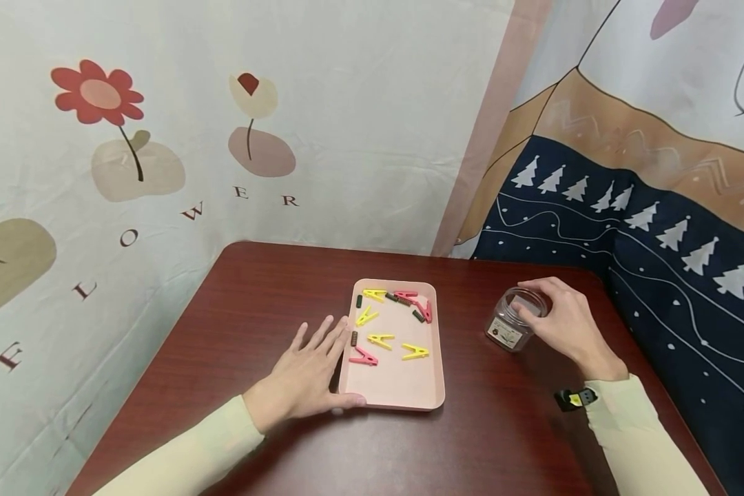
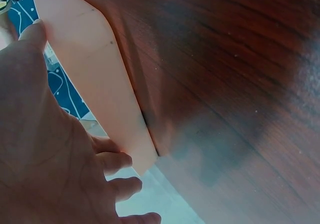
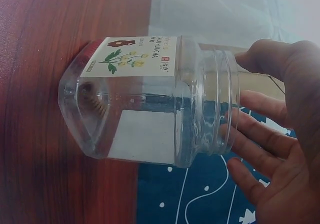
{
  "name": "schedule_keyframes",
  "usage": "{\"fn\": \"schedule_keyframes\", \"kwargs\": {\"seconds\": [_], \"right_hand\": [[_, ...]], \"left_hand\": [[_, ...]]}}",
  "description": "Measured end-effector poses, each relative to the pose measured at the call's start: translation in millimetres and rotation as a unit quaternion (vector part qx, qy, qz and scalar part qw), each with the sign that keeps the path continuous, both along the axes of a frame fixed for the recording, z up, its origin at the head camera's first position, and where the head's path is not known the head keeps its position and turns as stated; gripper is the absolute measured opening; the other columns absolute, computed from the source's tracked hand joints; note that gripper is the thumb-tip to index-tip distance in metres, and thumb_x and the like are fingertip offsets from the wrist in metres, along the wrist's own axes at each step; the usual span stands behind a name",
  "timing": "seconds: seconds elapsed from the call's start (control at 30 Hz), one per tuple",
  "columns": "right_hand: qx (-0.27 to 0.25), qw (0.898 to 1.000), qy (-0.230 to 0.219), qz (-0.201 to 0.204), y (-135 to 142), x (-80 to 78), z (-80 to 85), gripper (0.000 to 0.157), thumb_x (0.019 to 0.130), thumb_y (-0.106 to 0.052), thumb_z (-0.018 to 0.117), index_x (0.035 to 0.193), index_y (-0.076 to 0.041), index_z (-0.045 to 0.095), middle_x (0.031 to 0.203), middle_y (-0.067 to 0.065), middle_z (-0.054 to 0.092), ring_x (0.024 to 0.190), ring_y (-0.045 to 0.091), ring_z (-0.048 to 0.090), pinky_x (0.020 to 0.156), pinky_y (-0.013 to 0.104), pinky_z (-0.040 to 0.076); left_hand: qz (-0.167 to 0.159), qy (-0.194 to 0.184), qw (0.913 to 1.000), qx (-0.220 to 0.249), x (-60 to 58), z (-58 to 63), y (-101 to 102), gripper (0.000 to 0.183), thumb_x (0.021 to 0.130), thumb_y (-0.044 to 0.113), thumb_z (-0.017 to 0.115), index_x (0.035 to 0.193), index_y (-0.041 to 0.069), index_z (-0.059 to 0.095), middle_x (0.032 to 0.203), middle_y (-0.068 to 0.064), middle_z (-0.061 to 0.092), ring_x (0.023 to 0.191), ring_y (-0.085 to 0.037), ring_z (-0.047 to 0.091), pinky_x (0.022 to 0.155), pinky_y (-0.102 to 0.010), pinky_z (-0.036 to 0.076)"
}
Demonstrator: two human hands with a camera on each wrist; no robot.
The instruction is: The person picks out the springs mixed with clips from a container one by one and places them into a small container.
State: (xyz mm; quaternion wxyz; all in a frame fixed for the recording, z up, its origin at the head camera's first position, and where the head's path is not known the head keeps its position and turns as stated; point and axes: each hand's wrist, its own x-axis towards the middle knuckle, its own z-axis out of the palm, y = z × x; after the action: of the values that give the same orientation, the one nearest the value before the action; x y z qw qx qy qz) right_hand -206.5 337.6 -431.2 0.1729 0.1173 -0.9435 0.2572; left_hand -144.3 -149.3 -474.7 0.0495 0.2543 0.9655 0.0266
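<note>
A pale pink tray (image 1: 403, 386) lies on the table, holding several yellow clips (image 1: 415, 352), a few red-pink clips (image 1: 364, 357) and several small dark springs (image 1: 418, 316). My left hand (image 1: 304, 375) rests against the tray's left side, fingers spread and straight, thumb at the near corner; the left wrist view shows the same hand (image 2: 55, 149) along the tray wall (image 2: 95, 69). To the right stands a clear lidless jar (image 1: 510, 324) with a label. My right hand (image 1: 567, 324) holds its rim, thumb and fingers around the mouth. A dark spring (image 3: 92, 100) lies inside the jar (image 3: 145, 94).
The dark red-brown wooden table (image 1: 254, 296) meets a pale flower-print curtain (image 1: 359, 138) at the back. A navy tree-print cloth (image 1: 657, 275) hangs close along the right edge. A band with a small black-and-yellow device (image 1: 575, 399) sits at the right wrist.
</note>
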Motion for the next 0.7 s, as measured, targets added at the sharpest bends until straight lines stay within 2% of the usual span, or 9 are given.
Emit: {"fn": "schedule_keyframes", "kwargs": {"seconds": [0.7], "right_hand": [[-0.001,1.0,0.006,-0.004,-4.8,0.4,-1.0,0.045,0.101,-0.025,0.09,0.143,-0.009,0.08,0.136,0.022,0.078,0.119,0.042,0.073,0.101,0.069,0.065]], "left_hand": [[0.003,-0.005,0.9999,0.012,-0.5,-0.9,-0.5,0.132,0.096,0.096,0.064,0.185,0.005,0.029,0.196,-0.015,0.025,0.183,-0.043,0.025,0.144,-0.077,0.024]]}}
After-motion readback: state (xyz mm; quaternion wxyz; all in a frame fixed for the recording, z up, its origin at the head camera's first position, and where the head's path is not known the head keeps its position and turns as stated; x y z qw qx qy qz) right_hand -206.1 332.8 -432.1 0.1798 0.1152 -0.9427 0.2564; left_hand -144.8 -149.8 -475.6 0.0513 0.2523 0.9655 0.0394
